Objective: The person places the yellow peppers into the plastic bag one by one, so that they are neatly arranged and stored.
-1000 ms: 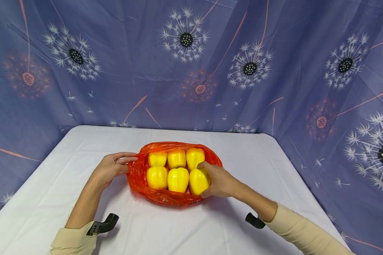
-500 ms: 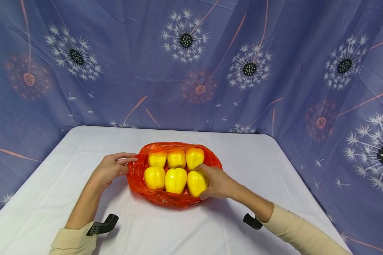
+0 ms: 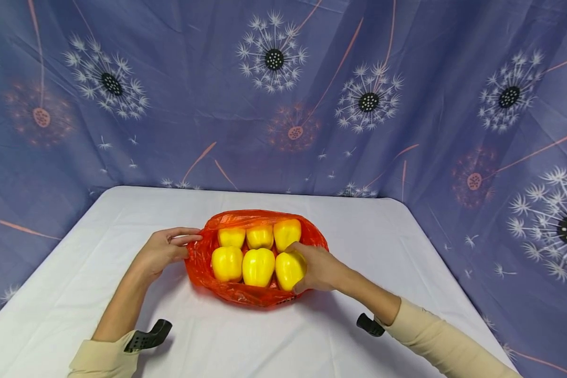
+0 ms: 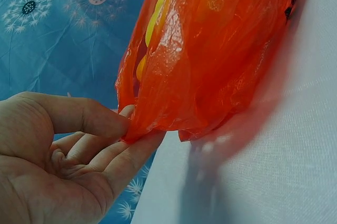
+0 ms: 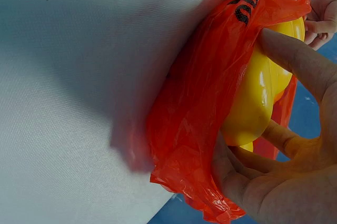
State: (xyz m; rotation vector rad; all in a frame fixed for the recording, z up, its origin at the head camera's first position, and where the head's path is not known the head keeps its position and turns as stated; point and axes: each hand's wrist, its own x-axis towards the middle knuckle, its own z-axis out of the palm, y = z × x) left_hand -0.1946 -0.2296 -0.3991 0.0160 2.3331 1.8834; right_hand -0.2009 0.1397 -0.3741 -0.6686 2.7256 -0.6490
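An open red plastic bag (image 3: 260,300) lies on the table with yellow bell peppers inside, in two rows of three. My left hand (image 3: 163,251) pinches the bag's left edge between thumb and fingers, as the left wrist view shows. At the other end, my right hand (image 3: 322,268) reaches into the bag and holds the front right bell pepper (image 3: 289,270), thumb on the near side and fingers on the far side. In the right wrist view this pepper (image 5: 250,105) sits between thumb and fingers, and the bag's wall (image 5: 195,103) hangs beside them.
A white cloth (image 3: 359,226) covers the table. Behind and at the sides hangs a blue curtain (image 3: 193,105) with dandelion prints. Black wrist mounts (image 3: 148,336) stick out from both sleeves.
My right hand has moved slightly left with the front right pepper, and the front row of peppers has shifted left in the bag. My left hand keeps its hold on the bag's edge.
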